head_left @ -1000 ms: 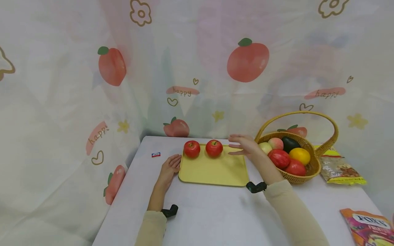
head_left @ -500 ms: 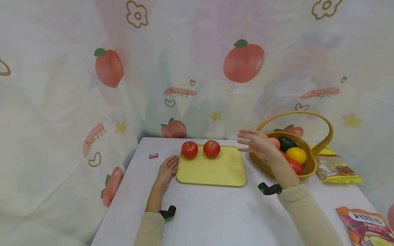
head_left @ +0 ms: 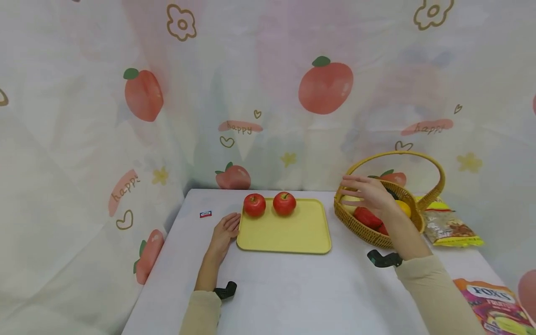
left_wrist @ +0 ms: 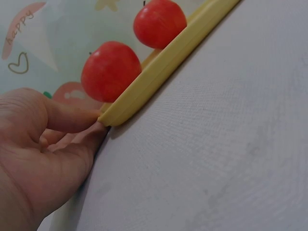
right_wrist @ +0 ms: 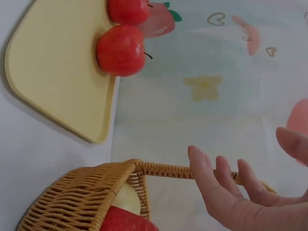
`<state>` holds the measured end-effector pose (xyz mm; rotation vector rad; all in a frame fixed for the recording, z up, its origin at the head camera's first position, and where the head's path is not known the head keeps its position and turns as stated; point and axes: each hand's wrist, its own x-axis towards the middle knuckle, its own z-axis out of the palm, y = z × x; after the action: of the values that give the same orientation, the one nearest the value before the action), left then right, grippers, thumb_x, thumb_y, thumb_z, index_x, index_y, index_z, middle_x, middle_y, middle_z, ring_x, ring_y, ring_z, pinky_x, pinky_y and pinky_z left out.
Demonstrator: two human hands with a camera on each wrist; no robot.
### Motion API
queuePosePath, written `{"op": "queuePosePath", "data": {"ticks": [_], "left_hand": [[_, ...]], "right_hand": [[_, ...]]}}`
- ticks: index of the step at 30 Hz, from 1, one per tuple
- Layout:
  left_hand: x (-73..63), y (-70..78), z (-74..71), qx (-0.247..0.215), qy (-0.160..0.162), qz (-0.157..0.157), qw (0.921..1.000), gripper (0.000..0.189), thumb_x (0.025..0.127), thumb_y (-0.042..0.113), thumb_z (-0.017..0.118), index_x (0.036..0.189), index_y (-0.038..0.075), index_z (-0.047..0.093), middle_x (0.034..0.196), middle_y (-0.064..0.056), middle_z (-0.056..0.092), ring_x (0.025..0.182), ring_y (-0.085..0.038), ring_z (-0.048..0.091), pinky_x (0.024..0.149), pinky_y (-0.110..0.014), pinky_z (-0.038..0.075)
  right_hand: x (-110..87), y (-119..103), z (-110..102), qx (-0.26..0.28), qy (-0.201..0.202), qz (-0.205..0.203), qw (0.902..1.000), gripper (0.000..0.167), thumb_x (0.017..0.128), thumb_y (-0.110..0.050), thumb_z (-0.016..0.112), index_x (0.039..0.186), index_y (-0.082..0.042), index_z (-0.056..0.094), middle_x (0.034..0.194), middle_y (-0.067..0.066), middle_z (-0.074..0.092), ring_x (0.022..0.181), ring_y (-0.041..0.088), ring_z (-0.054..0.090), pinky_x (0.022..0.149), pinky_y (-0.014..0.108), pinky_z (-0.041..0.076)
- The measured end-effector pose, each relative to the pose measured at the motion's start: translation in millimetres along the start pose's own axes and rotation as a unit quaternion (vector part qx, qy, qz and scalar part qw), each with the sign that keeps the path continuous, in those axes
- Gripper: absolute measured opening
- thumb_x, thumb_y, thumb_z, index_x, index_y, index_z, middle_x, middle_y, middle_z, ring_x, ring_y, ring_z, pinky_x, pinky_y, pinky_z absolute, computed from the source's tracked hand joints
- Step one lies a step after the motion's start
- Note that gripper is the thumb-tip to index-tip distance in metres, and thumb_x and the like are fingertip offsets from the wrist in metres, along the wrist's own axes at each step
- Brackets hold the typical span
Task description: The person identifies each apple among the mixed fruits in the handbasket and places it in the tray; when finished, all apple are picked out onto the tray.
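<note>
My left hand (head_left: 223, 234) pinches the left edge of a yellow tray (head_left: 284, 232); the left wrist view shows its thumb and fingers at the rim (left_wrist: 118, 115). Two red apples, a left one (head_left: 254, 205) and a right one (head_left: 284, 204), sit at the tray's back. My right hand (head_left: 370, 195) is over the wicker basket (head_left: 351, 223), fingers spread and holding nothing. It partly hides the basket's fruit, among it a red one (head_left: 366, 217) and a yellow one (head_left: 404, 208). In the right wrist view the fingers pass in front of the basket handle (right_wrist: 166, 170).
A clear snack bag with yellow ends (head_left: 450, 228) lies right of the basket. Nearer, at the right, is an orange and purple FOX'S bag (head_left: 492, 302). A small red and blue wrapped piece (head_left: 205, 214) lies left of the tray. A patterned cloth (head_left: 289, 135) hangs behind the white table.
My right hand has moved right, from above the tray's right end to over the basket, staying open. The left hand keeps its place at the tray. The head view has shifted slightly.
</note>
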<state>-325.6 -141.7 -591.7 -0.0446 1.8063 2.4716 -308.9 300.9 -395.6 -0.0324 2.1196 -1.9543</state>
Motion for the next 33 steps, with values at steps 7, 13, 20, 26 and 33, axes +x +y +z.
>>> {"op": "queuePosePath", "data": {"ticks": [7, 13, 20, 26, 33], "left_hand": [[-0.3, 0.1, 1.2, -0.012, -0.003, 0.006, 0.9999, 0.069, 0.090, -0.029, 0.045, 0.155, -0.007, 0.036, 0.158, -0.027, 0.043, 0.149, -0.036, 0.041, 0.120, -0.039, 0.038], [-0.3, -2.0, -0.7, -0.010, -0.008, 0.007, 0.9999, 0.069, 0.090, -0.029, 0.044, 0.155, -0.008, 0.035, 0.158, -0.028, 0.042, 0.150, -0.038, 0.040, 0.120, -0.040, 0.038], [-0.6, -0.4, -0.8, -0.011, -0.011, 0.013, 0.9998, 0.068, 0.090, -0.029, 0.044, 0.154, -0.009, 0.036, 0.159, -0.029, 0.041, 0.150, -0.038, 0.038, 0.121, -0.041, 0.036], [0.3, -1.8, -1.8, -0.013, -0.009, 0.007, 0.9999, 0.069, 0.090, -0.029, 0.044, 0.155, -0.008, 0.035, 0.159, -0.027, 0.041, 0.150, -0.037, 0.039, 0.121, -0.040, 0.036], [0.6, -2.2, -2.1, -0.009, -0.010, 0.001, 0.9999, 0.068, 0.091, -0.028, 0.045, 0.155, -0.006, 0.036, 0.159, -0.025, 0.042, 0.150, -0.035, 0.039, 0.120, -0.038, 0.038]], "right_hand": [[-10.7, 3.7, -20.0, -0.022, 0.015, -0.003, 0.9997, 0.062, 0.110, -0.025, 0.051, 0.161, 0.004, 0.030, 0.137, -0.002, 0.056, 0.109, 0.006, 0.068, 0.106, 0.049, 0.052], [-19.5, 10.4, -38.8, -0.040, 0.030, 0.005, 0.9987, 0.067, 0.110, -0.034, 0.051, 0.162, 0.001, 0.028, 0.126, -0.011, 0.059, 0.115, 0.010, 0.066, 0.103, 0.043, 0.057], [-27.4, 18.1, -62.4, -0.006, 0.036, 0.021, 0.9991, 0.058, 0.109, -0.033, 0.054, 0.157, -0.006, 0.037, 0.116, -0.020, 0.066, 0.107, 0.007, 0.068, 0.100, 0.038, 0.059], [-34.5, 21.8, -73.1, -0.009, 0.064, 0.046, 0.9969, 0.048, 0.108, -0.035, 0.056, 0.147, -0.009, 0.045, 0.126, -0.009, 0.059, 0.102, 0.005, 0.069, 0.102, 0.037, 0.057], [-43.3, 27.8, -85.2, -0.035, 0.077, 0.074, 0.9936, 0.023, 0.105, -0.045, 0.059, 0.123, -0.032, 0.064, 0.129, -0.005, 0.052, 0.132, 0.032, 0.052, 0.108, 0.051, 0.053]]}}
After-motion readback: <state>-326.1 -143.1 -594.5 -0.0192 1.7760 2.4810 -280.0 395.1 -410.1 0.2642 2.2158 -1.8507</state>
